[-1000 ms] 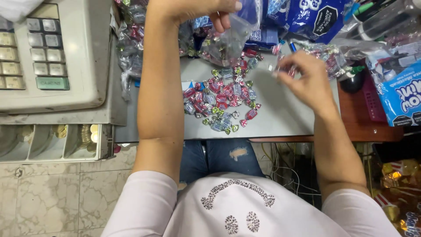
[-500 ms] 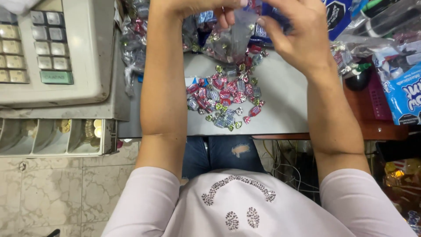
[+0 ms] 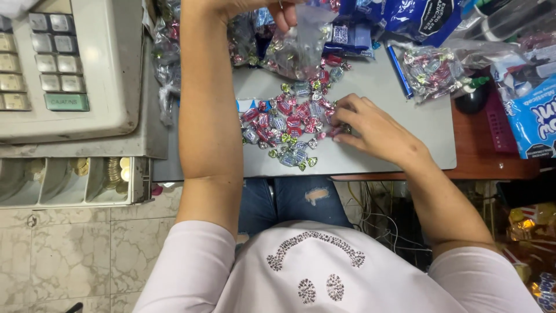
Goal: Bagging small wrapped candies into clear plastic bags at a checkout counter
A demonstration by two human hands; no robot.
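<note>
L hand (image 3: 272,8) up at top edge pinching clear plastic bag (image 3: 301,46) part-filled w/ sweets, R hand (image 3: 362,127) fingers curled onto pile of wrapped sweets (image 3: 286,124) on grey board (image 3: 394,156), cash register (image 3: 75,64) at left w/ open coin drawer (image 3: 69,179)

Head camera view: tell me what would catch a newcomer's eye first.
A heap of small foil-wrapped candies in red, pink, silver and green lies mid-frame on the grey tabletop, with the right hand picking at its right edge. Above it the left hand holds up a clear plastic bag of candies. At far left sits a beige cash register over an open coin drawer.
</note>
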